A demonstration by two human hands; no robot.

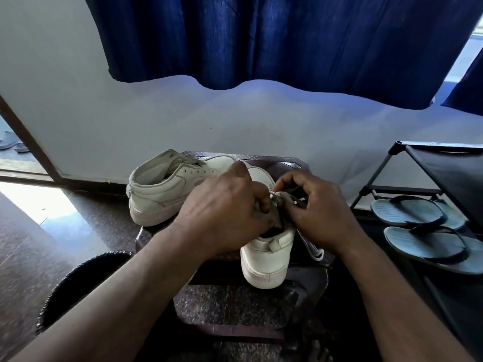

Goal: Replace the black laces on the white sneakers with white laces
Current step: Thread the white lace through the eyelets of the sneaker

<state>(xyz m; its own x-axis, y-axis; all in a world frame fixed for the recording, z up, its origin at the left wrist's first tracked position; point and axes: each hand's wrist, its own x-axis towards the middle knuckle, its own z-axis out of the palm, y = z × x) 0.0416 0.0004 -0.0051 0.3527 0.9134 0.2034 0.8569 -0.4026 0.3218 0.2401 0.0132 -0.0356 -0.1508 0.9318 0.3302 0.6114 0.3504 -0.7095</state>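
on the dark stool [295,163] the near sneaker [266,257] stands with its heel toward the camera. the left hand [224,210] curls its fingers around the shoe's tongue. the right hand [318,212] pinches a white lace [274,192] at the eyelets. the second sneaker [162,189] sits at ten o'clock. sandals [418,231] lie on a rack [392,158] at three o'clock.

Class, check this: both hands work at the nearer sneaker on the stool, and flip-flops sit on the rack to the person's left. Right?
One slip. The head view shows the flip-flops on the rack to the person's right, not left. The left hand and right hand do work at the nearer sneaker on the stool.
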